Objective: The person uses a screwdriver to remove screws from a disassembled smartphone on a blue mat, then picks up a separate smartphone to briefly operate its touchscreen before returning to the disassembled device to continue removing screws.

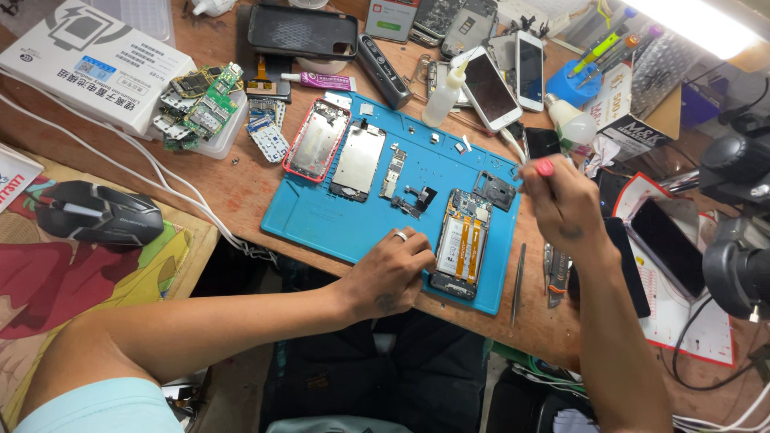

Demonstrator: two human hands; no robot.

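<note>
L hand (pixel 395 273) rests on front edge of blue repair mat (pixel 309 218), fingers curled loosely, fingertips touching left side of opened phone (pixel 461 243); steadying it, not gripping around it. Ring on one finger. Opened phone lies back-off on mat's right part, w/ white battery and orange flex strips showing. R hand (pixel 561 200) raised just right of mat, fingers pinched shut on small red-topped tool (pixel 545 167); tool tip hidden, can't tell what kind.

On mat, left of phone: red-framed phone shell (pixel 316 150), silver phone plate (pixel 358 160), small black parts (pixel 415 199) btwn them and phone. Tweezers (pixel 518 282) lie on wood desk just right of mat, near R wrist. Clear squeeze bottle (pixel 443 98) stands at mat's back edge. Circuit boards (pixel 199 103) in tray far left, black mouse (pixel 96 212) on pad well apart at left. Several phones (pixel 504 76) piled at back.
</note>
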